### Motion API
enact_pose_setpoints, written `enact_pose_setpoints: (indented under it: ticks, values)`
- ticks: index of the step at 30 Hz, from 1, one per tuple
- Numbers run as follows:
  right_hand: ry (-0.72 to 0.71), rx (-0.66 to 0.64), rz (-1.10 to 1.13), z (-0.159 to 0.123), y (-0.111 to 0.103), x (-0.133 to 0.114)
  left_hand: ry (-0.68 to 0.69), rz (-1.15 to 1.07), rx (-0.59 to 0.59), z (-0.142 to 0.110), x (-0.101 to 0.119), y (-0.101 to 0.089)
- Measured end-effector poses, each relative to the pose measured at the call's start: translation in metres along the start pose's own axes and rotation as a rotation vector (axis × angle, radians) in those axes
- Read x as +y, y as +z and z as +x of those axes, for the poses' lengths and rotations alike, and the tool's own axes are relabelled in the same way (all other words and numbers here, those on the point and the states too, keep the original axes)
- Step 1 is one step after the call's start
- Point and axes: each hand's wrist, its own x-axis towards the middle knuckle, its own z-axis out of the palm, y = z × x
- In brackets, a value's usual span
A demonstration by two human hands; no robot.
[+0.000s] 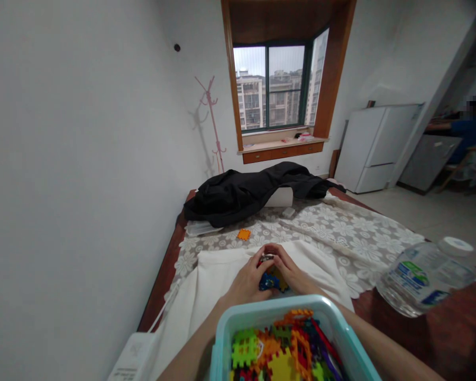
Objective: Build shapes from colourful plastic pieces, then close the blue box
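My left hand [248, 279] and my right hand [290, 271] are closed together on a small cluster of joined plastic building pieces [270, 279], blue, yellow and red, held just above a white cloth [210, 280]. Fingers of both hands wrap round it. Right below my forearms stands a light blue bin [262, 320] filled with several interlocking plastic pieces [281, 349] in green, orange, yellow and purple. A single orange piece [244, 234] lies farther off on the floral lace cover [341, 227].
A clear plastic water bottle [424, 278] lies on its side at the right on the dark wood surface. A black jacket [254, 193] is heaped at the far end. A white box [133, 360] sits at the lower left. A person sits at the far right.
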Motion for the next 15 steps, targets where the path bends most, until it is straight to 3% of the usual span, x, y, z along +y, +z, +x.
enact_pose_setpoints:
  ticks: [4, 8, 12, 15]
  values:
    - [-0.066, 0.157, -0.051, 0.009, -0.017, -0.012, 0.029, -0.012, -0.019, 0.000, -0.002, -0.002]
    - [-0.236, 0.096, 0.102, -0.006, -0.051, -0.060, 0.062, -0.038, -0.036, -0.001, -0.003, -0.004]
    - [-0.229, -0.312, 0.053, -0.055, -0.070, -0.144, 0.073, -0.057, -0.040, -0.002, -0.002, -0.005]
    - [-0.142, -0.621, -0.114, -0.084, -0.058, -0.204, 0.063, -0.050, -0.047, -0.002, 0.000, -0.006]
